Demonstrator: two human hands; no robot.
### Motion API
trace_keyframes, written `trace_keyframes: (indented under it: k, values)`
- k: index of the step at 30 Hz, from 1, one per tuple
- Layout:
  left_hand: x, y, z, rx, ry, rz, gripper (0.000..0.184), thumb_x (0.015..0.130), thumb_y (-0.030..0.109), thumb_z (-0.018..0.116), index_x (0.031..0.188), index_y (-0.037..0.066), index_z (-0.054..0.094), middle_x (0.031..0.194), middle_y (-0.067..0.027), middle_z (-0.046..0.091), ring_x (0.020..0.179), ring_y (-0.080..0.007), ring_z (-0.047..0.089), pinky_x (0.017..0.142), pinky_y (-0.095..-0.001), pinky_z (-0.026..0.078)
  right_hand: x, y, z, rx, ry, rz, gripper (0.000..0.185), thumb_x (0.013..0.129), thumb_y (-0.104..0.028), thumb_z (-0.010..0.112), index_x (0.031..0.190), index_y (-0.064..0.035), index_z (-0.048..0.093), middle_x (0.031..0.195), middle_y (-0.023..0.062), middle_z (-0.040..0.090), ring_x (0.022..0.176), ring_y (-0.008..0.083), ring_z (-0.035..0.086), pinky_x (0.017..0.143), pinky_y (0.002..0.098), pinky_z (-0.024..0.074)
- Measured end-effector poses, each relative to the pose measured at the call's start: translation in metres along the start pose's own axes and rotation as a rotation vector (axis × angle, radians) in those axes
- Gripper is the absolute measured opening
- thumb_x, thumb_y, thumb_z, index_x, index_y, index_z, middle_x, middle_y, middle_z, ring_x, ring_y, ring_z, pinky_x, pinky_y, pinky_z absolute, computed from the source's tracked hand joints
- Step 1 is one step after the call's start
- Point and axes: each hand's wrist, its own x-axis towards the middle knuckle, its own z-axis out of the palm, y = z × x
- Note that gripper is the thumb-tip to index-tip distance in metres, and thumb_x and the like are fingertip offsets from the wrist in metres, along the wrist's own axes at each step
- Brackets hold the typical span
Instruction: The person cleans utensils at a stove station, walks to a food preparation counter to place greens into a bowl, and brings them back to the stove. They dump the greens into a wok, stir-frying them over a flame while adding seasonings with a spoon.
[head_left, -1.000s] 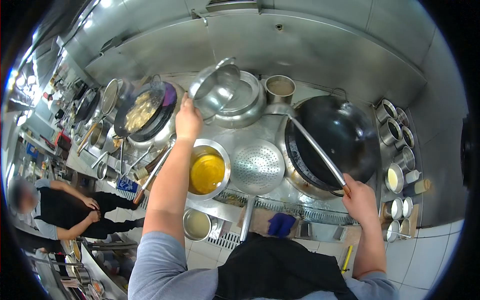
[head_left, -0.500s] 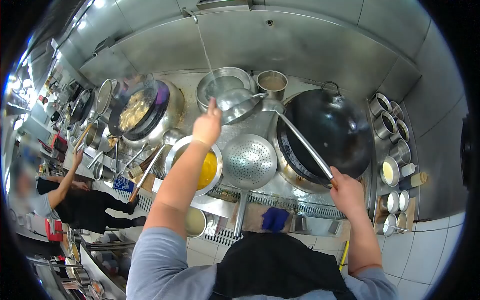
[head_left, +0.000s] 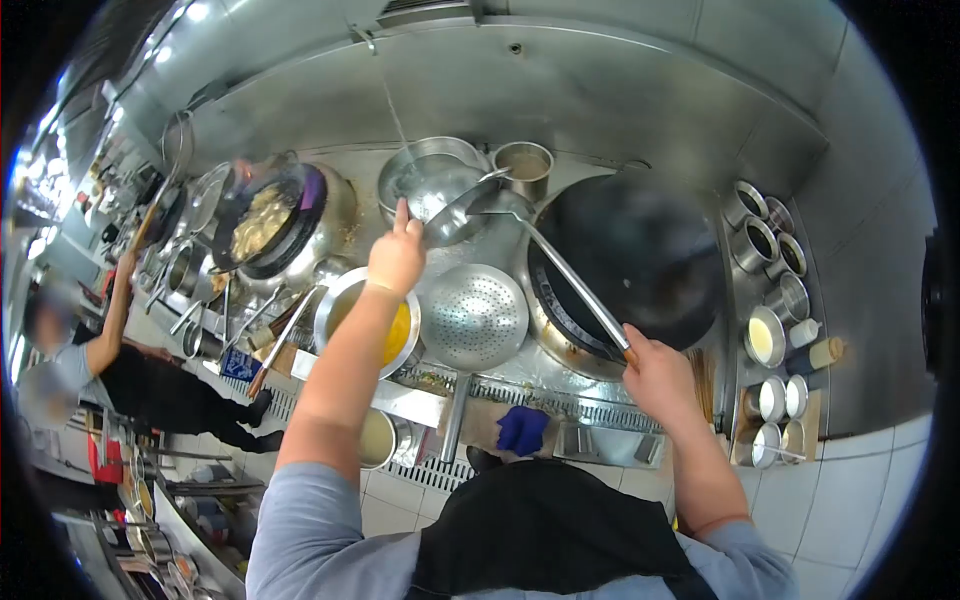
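Note:
My left hand [head_left: 397,258] grips the left edge of a shiny metal bowl [head_left: 455,218], index finger stretched forward. The bowl has a small loop handle and is tilted in front of the round water basin [head_left: 383,185], where a thin stream falls from a tap. My right hand [head_left: 660,372] is closed round the wooden grip of a long-handled wok ladle [head_left: 575,275]. The ladle's head is up by the bowl; whether they touch I cannot tell. Beneath the ladle's shaft sits a large black wok [head_left: 640,265] on its burner.
A perforated skimmer [head_left: 474,318] and a pan of yellow liquid [head_left: 398,335] lie in front. Behind stands a metal pot [head_left: 524,165]. Seasoning tins [head_left: 765,335] line the right. At left, another person [head_left: 130,370] works by a steaming wok [head_left: 265,222].
The metal bowl has tipped more steeply, and my left hand has turned with it. The ladle's head has shifted left. The view has shifted slightly, and the other person's arm is raised higher.

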Motion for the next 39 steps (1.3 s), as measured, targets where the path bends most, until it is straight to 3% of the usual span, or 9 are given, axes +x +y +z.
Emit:
trace_keyframes:
  k: [2,4,7,13,16,18,26,27,39]
  values:
    - [-0.005,-0.021,0.018,-0.057,0.161,-0.066,0.018,0.081,0.012,0.058,0.093,-0.001,0.056,0.125,-0.0309,0.055,0.078,-0.0402,0.066,0.07,-0.0458,0.056,-0.001,0.003,-0.001,0.032,0.014,-0.035,0.052,0.077,-0.01,0.06,0.128,-0.006,0.054,0.09,0.0179,0.066,0.078,0.0363,0.064,0.071,0.0457,0.0519]
    - [-0.013,-0.043,0.026,-0.24,0.235,-0.604,0.019,0.081,0.01,0.055,0.094,-0.004,0.056,0.103,-0.0288,0.065,0.073,-0.0365,0.068,0.064,-0.0439,0.057,-0.008,0.004,-0.003,0.071,0.022,-0.074,0.051,0.077,-0.009,0.059,0.127,-0.0055,0.055,0.09,0.0187,0.065,0.078,0.037,0.064,0.071,0.0451,0.0518]
    - [-0.037,-0.019,-0.027,-1.083,0.36,-1.091,0.019,0.085,0.007,0.047,0.097,-0.007,0.053,0.083,-0.0174,0.064,0.064,-0.0254,0.066,0.047,-0.0357,0.057,-0.023,0.021,0.012,0.561,-0.186,0.065,0.045,0.079,-0.006,0.056,0.124,-0.0029,0.054,0.08,0.0115,0.064,0.07,0.0287,0.064,0.064,0.0381,0.0513]
    - [-0.13,-0.012,-0.055,-1.437,0.505,-1.242,0.018,0.084,0.002,0.046,0.1,-0.004,0.052,0.082,-0.013,0.064,0.054,-0.0179,0.059,0.044,-0.0252,0.051,-0.055,0.02,0.064,1.676,-0.769,0.429,0.029,0.088,-0.004,0.05,0.116,-0.0032,0.047,0.065,0.0053,0.049,0.041,0.0158,0.047,0.038,0.0293,0.0397]
    - [-0.175,0.028,-0.097,-1.439,0.497,-1.297,0.01,0.085,0.005,0.055,0.089,-0.003,0.058,0.079,-0.0107,0.059,0.061,-0.0196,0.057,0.049,-0.0303,0.054,-0.056,0.012,0.1,1.764,-0.884,0.51,0.028,0.089,-0.004,0.049,0.116,-0.004,0.047,0.064,0.0046,0.046,0.041,0.016,0.046,0.036,0.0297,0.0383]
    - [-0.215,0.054,-0.114,-1.425,0.488,-1.396,0.011,0.085,0.005,0.055,0.094,-0.002,0.054,0.082,-0.01,0.057,0.064,-0.0203,0.058,0.051,-0.0324,0.055,-0.063,0.011,0.122,1.708,-1.027,0.484,0.027,0.089,-0.007,0.049,0.116,-0.0063,0.048,0.065,0.0042,0.046,0.042,0.0156,0.045,0.036,0.0304,0.0376]
    - [-0.393,0.105,-0.19,-1.504,0.667,-1.49,0.024,0.084,0.006,0.052,0.106,-0.001,0.054,0.082,-0.0111,0.063,0.058,-0.0174,0.063,0.046,-0.0265,0.055,-0.07,-0.014,0.215,1.317,-0.861,0.44,0.013,0.091,-0.011,0.047,0.103,-0.0128,0.05,0.064,0.0038,0.049,0.046,0.02,0.048,0.042,0.0339,0.0432]
    - [-0.419,0.108,-0.202,-1.47,0.695,-1.52,0.024,0.084,0.006,0.052,0.106,-0.001,0.054,0.082,-0.0111,0.064,0.059,-0.0176,0.064,0.046,-0.027,0.055,-0.065,-0.009,0.219,1.247,-0.931,0.373,0.022,0.088,-0.019,0.054,0.108,-0.0087,0.056,0.073,0.0122,0.062,0.06,0.0307,0.061,0.055,0.0436,0.0513]
    - [-0.759,0.116,-0.38,-0.794,1.712,-1.732,0.027,0.088,0.006,0.05,0.114,-0.003,0.049,0.093,-0.0135,0.064,0.067,-0.0192,0.066,0.052,-0.0281,0.057,-0.088,-0.113,0.212,0.45,-0.65,-0.23,0.038,0.086,-0.029,0.057,0.117,-0.0077,0.052,0.092,0.0144,0.059,0.08,0.0344,0.055,0.07,0.0467,0.0455]
